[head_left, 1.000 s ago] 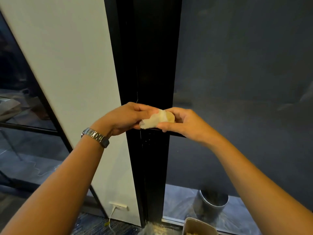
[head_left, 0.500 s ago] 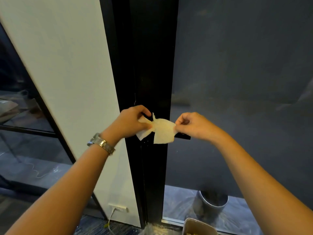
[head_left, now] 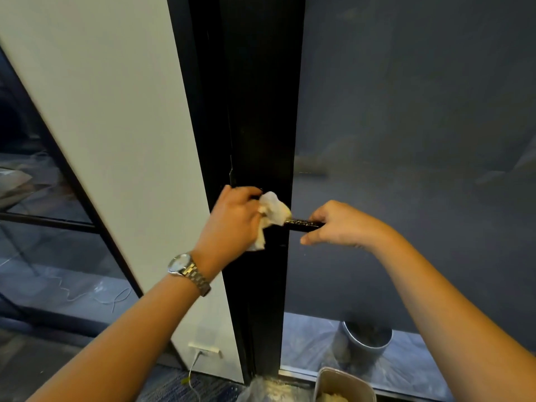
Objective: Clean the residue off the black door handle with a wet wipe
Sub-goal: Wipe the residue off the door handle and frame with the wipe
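Note:
The black door handle (head_left: 301, 224) sticks out to the right from the black door frame (head_left: 261, 111), with pale specks of residue along its top. My left hand (head_left: 232, 221) grips a crumpled white wet wipe (head_left: 272, 211) and presses it against the handle's inner end by the frame. My right hand (head_left: 339, 224) is closed around the handle's outer end. A metal watch (head_left: 188, 271) is on my left wrist.
A white wall panel (head_left: 116, 140) stands left of the frame, frosted dark glass (head_left: 406, 140) to the right. Behind the glass sits a grey bin (head_left: 365, 340). A beige container (head_left: 345, 384) and a plastic bag (head_left: 269, 390) lie on the floor below. A wall socket with cable (head_left: 203, 351) is low down.
Both hands first held the wipe, then stretched it out. Now my right hand has let go of the wipe and taken the handle's end; my left hand holds the wipe bunched against the handle.

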`<act>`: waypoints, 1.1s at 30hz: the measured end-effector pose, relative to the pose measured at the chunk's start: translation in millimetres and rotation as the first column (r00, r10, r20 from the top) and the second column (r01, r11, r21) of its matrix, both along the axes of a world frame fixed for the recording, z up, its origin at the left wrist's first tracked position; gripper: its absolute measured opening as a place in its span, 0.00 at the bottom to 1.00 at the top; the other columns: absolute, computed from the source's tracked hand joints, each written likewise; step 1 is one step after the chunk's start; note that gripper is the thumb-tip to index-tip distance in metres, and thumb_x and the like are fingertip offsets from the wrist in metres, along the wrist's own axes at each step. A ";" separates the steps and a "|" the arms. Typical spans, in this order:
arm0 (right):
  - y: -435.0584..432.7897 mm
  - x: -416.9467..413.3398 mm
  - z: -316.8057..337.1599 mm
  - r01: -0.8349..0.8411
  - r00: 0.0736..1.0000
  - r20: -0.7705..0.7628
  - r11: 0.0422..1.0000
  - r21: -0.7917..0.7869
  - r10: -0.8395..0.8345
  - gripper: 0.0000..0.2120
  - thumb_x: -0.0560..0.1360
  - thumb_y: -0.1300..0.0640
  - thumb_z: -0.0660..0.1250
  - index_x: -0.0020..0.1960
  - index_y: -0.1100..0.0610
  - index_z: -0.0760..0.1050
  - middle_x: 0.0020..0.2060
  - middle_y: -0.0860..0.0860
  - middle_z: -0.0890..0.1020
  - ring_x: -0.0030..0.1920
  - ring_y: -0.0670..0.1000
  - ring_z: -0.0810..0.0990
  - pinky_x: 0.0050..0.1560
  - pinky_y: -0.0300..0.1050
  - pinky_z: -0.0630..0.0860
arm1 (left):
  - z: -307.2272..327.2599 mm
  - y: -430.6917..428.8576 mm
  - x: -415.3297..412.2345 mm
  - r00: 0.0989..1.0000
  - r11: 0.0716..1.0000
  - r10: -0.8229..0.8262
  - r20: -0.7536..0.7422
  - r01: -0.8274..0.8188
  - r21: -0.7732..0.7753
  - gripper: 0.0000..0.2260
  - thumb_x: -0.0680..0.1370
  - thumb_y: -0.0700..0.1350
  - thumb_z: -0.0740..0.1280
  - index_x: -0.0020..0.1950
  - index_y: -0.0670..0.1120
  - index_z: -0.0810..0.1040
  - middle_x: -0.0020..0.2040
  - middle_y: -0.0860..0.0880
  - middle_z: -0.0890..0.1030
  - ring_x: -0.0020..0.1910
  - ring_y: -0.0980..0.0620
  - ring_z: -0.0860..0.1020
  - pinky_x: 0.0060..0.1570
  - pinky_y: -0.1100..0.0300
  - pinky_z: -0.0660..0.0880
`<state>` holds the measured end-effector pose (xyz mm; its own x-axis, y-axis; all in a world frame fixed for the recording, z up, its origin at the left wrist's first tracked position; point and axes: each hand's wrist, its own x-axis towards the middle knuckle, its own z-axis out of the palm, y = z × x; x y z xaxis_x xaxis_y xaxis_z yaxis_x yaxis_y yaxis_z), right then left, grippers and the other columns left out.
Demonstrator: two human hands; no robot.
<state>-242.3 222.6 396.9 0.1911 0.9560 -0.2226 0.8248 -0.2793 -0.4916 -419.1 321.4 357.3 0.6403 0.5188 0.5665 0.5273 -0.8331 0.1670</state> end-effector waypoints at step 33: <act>22.1 -27.1 -20.2 -0.064 0.959 0.284 0.989 0.136 0.023 0.25 0.74 0.32 0.56 0.36 0.55 0.67 0.30 0.48 0.71 0.34 0.50 0.72 0.30 0.42 0.64 | 13.1 20.9 26.7 0.873 0.935 0.317 0.371 -0.223 -0.275 0.08 0.78 0.37 0.60 0.52 0.35 0.76 0.47 0.37 0.77 0.40 0.46 0.72 0.34 0.65 0.64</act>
<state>-269.4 244.8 376.7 0.1838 0.9826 -0.0270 0.9449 -0.1842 -0.2705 -392.4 342.4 370.4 0.1975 0.7772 0.5975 0.5736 -0.5858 0.5725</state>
